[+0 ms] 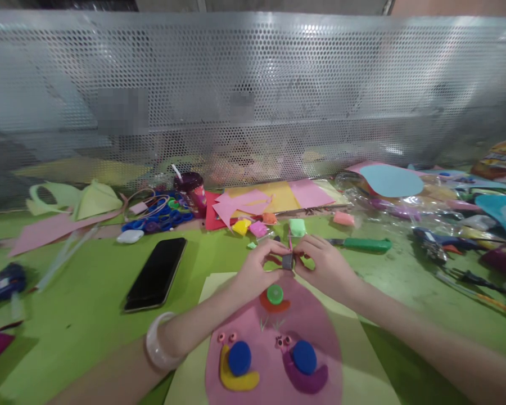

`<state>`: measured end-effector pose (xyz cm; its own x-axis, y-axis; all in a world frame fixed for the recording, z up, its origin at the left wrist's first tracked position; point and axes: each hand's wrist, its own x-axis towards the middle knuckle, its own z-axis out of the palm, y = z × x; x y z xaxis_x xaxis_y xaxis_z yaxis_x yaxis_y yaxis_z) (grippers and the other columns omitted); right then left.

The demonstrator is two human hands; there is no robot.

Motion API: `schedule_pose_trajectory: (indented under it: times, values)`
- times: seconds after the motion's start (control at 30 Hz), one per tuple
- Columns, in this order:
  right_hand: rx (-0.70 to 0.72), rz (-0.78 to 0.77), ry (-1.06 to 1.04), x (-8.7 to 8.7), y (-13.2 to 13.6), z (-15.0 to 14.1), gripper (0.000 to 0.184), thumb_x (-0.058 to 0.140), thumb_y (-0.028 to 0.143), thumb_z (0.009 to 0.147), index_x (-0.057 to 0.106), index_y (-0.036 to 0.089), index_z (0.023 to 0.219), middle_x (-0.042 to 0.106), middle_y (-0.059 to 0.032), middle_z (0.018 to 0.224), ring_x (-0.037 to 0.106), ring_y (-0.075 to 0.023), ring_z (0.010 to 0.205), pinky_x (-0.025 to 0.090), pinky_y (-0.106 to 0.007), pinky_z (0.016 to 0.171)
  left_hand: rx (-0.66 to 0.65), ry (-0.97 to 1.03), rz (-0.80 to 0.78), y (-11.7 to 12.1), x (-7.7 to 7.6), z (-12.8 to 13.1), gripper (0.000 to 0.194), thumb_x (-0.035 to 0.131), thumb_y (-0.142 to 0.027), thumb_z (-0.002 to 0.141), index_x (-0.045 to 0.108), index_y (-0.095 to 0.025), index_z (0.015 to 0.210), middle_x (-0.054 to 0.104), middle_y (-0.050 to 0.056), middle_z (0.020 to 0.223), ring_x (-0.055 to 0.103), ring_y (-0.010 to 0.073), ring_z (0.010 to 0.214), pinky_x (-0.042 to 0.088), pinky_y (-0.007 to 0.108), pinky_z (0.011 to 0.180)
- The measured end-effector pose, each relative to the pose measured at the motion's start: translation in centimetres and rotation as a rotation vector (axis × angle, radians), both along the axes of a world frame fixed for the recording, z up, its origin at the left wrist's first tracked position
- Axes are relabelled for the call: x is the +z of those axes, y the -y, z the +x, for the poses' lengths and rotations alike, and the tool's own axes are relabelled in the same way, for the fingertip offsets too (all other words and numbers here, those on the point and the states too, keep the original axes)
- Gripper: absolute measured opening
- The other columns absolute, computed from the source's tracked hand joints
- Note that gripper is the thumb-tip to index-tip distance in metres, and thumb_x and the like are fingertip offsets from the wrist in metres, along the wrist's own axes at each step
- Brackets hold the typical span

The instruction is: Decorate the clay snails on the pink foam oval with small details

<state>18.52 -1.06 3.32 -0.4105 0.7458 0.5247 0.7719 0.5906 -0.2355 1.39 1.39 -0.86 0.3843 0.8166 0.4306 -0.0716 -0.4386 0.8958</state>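
Above the top of a pink paper oval, my left hand pinches a small dark grey piece. My right hand meets it from the other side, its thumb and fingertips closed at the same piece. A thin pink strip sticks up between the fingertips. Just below lies a green bottle cap on an orange-red clay body. Lower on the oval are a yellow clay snail and a purple clay snail, each with a blue cap as its shell. The oval rests on pale yellow paper.
A phone lies left, a green-handled knife right. Behind are clay packets, a purple cup, blue scissors and coloured paper. Glue guns and cords flank both sides. A perforated metal panel stands behind.
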Motion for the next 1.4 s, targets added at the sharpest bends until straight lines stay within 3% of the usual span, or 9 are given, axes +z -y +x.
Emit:
schedule_pose_trajectory:
  times: [0.3, 0.7, 1.4]
  values:
    - [0.019, 0.001, -0.049, 0.19, -0.03, 0.13, 0.012, 0.049, 0.008, 0.073, 0.057, 0.017, 0.070, 0.056, -0.0030, 0.069, 0.051, -0.0152, 0.068, 0.040, -0.026, 0.061, 0.003, 0.031, -0.089, 0.43, 0.31, 0.19, 0.028, 0.071, -0.012, 0.066, 0.058, -0.017, 0.091, 0.059, 0.004, 0.093, 0.057, 0.0169, 0.088, 0.046, 0.031, 0.081]
    - [0.013, -0.099, -0.080, 0.04, 0.01, 0.23, 0.011, 0.052, 0.012, 0.076, 0.060, 0.018, 0.078, 0.058, -0.0038, 0.075, 0.054, -0.0158, 0.072, 0.043, -0.026, 0.062, 0.014, -0.005, -0.054, 0.06, -0.10, 0.02, 0.028, 0.071, -0.011, 0.065, 0.058, -0.018, 0.090, 0.058, 0.005, 0.096, 0.056, 0.0191, 0.094, 0.046, 0.032, 0.082]
    - [-0.008, 0.007, 0.054, -0.10, 0.21, 0.14, 0.010, 0.054, 0.008, 0.073, 0.059, 0.016, 0.070, 0.058, -0.0025, 0.070, 0.049, -0.0139, 0.065, 0.041, -0.026, 0.063, -0.016, 0.002, 0.000, 0.28, -0.22, 0.16, 0.027, 0.071, -0.008, 0.064, 0.059, -0.017, 0.087, 0.058, 0.006, 0.096, 0.056, 0.0177, 0.090, 0.047, 0.029, 0.078]
